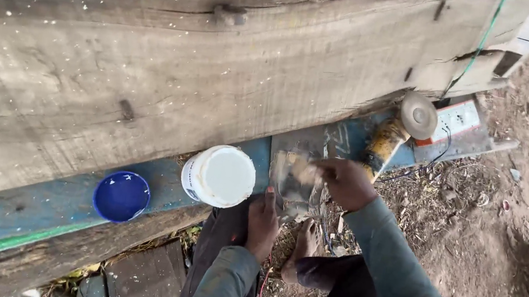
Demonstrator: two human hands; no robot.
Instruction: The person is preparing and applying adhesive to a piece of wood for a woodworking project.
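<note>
My right hand (347, 183) is closed on a small scraper or putty knife (298, 169), its blade blurred over a grey flat board smeared with paste (296, 192). Below it, my left hand (263, 221) grips the near edge of that board with thumb on top. A white plastic tub (220, 175) stands on the blue plank (39, 206) just left of the board. A blue lid (121, 196) lies further left on the same plank.
A large weathered wooden hull wall (187, 73) fills the upper view. An angle grinder with yellow body and round disc (403, 128) rests on the plank to the right. Bare foot (303, 246), wires and wood debris lie on the dirt ground (502, 215).
</note>
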